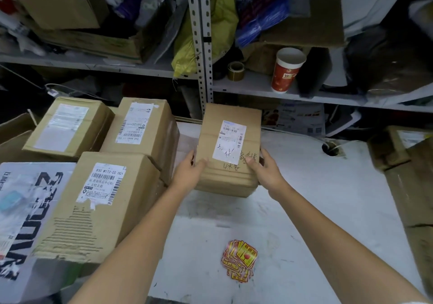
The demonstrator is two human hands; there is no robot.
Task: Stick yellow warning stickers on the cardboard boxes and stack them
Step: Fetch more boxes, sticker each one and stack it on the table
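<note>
A small cardboard box (228, 177) with a white shipping label and handwriting stands on the white table (328, 210) in the middle of the head view. My left hand (189, 173) grips its near left corner, thumb over the top edge. My right hand (266, 171) grips the near right corner, thumb on top. A pile of yellow and red warning stickers (240, 260) lies on the table nearer to me, below the box. No sticker shows on the held box.
Three labelled cardboard boxes (105, 205) (145, 130) (68, 125) crowd the left, beside a white printed box (30, 221). More cardboard (412, 186) lines the right edge. Behind stands a metal shelf (201, 46) with a red paper cup (285, 71), a tape roll (236, 70) and bags.
</note>
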